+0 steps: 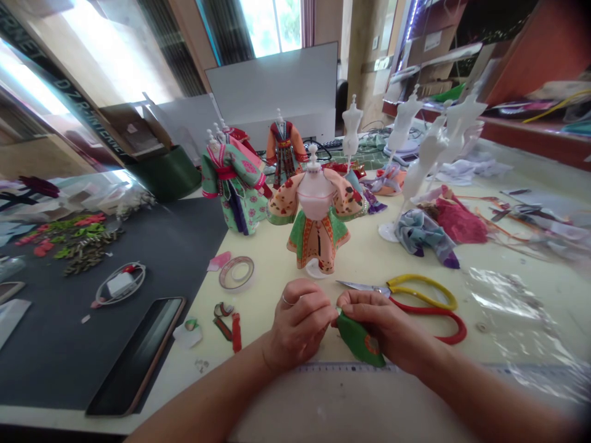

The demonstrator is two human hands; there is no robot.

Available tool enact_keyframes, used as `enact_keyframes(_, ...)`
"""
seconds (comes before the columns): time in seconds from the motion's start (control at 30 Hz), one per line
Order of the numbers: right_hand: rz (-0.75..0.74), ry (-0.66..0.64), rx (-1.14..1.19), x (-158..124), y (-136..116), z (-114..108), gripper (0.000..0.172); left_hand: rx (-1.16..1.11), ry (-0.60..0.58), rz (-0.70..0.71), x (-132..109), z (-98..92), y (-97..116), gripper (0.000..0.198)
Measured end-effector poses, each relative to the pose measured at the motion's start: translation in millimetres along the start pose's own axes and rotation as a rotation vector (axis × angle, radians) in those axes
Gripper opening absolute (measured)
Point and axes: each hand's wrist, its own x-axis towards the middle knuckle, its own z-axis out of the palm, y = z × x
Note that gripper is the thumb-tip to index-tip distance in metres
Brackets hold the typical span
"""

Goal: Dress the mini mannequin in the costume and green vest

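Green cloth piece [357, 339], pinched by both hands [341, 323]

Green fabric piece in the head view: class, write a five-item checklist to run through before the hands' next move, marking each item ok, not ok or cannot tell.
1. Both hands have a grip on the green fabric piece: the left hand and right hand pinch its upper end. Ok.
2. The scissors lie on the table just beyond the right hand, blades shut. Ok.
3. The dressed mannequin stands upright, apart from both hands. Ok.
4. Nothing else is pinched with the fabric: the fingers hide it. Cannot tell.
5. The tape roll lies flat, apart from the hands. Ok.
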Motion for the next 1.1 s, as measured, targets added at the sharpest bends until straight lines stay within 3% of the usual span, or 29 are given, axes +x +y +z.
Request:
enact_keyframes(0.4, 0.015, -0.015, 0.019, -3, -1, 3, 0.017, 0.004, -0.001, -0.008, 0, 1.3, 1, 0.011)
enact_keyframes(0.57, -0.015, 0.088, -0.001, 1, -5, -4, 0.019, -0.009, 0.019, -0.075, 1, -4.7, 2, 0.012)
enact_keyframes(0.87, -0.255, 0.187, -0.359, -1, -9, 2, 0.03, -0.158, -0.123, -0.265, 1, -0.9, -3, 0.009)
enact_keyframes(1.1, -0.519, 0.245, -0.754, -7, -9, 6, 0.018, -0.122, -0.235, -0.268, 5, -2.0, -1, 0.004)
